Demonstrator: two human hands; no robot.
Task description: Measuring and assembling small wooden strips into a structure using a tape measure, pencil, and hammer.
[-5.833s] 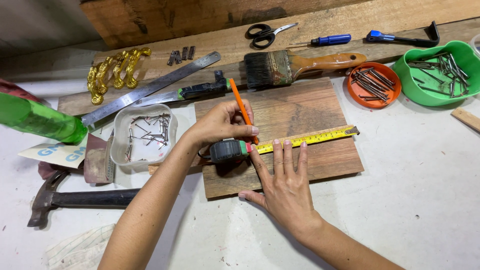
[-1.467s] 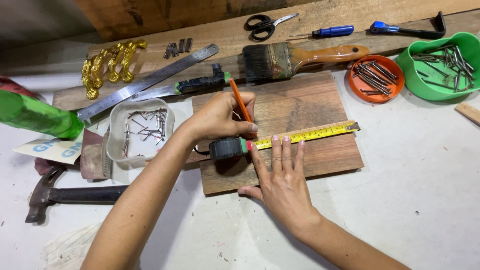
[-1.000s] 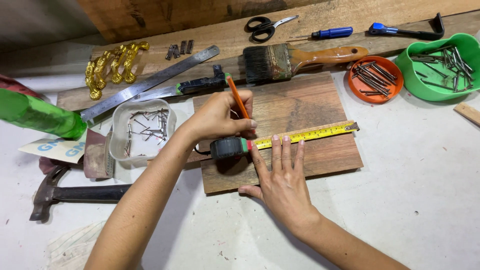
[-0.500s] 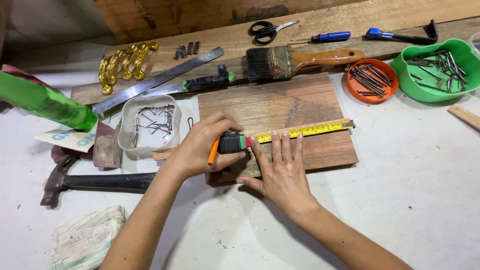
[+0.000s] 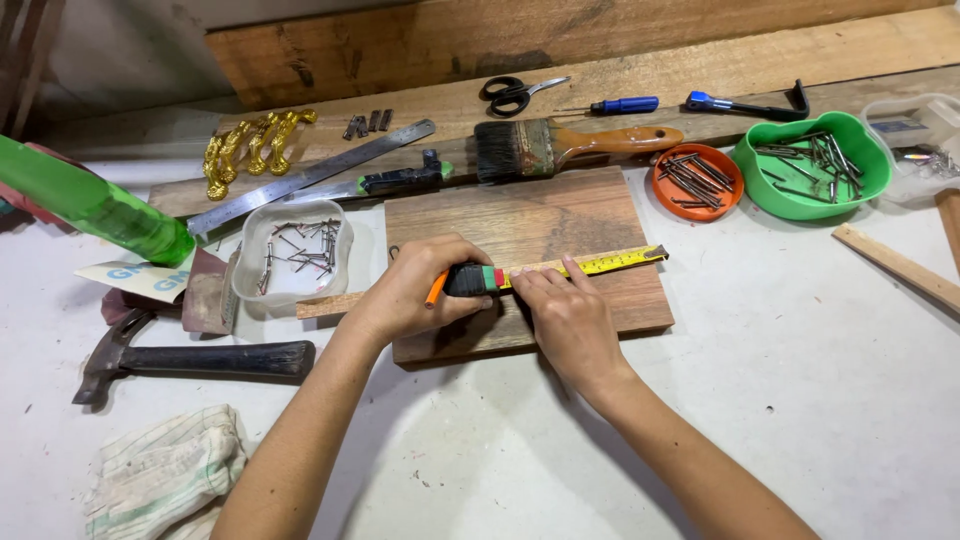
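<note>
Our left hand [image 5: 415,300] is closed around the black tape measure [image 5: 470,280] and an orange pencil [image 5: 436,290], which pokes out between our fingers. The tape measure sits on the wooden board [image 5: 590,215], near its front left part. The board lies flat on the white surface [image 5: 800,380] in front of us.

The yellow tape [image 5: 600,264] runs from the case to the right, across the board, and its tip ends near the right edge. Our right hand [image 5: 565,320] lies on the board with its fingers close together. The fingertips press down on the tape, just beside the case. This hand is not wrapped around anything.

Behind the board lie a paintbrush [image 5: 560,148] with a brown handle, a metal ruler [image 5: 310,175] and black scissors [image 5: 515,92]. A blue screwdriver [image 5: 620,104] is near the scissors. To the right are an orange dish [image 5: 698,182] and a green bowl [image 5: 812,165], both with nails in them.

To the left of the board stands a clear tub [image 5: 290,250] with more nails. A hammer [image 5: 190,360] with a dark handle lies near our left arm. A green bottle [image 5: 90,205] lies on its side at the far left. Some gold handles [image 5: 250,145] sit at the back, and a striped cloth [image 5: 165,475] is bunched up at the front left.
</note>
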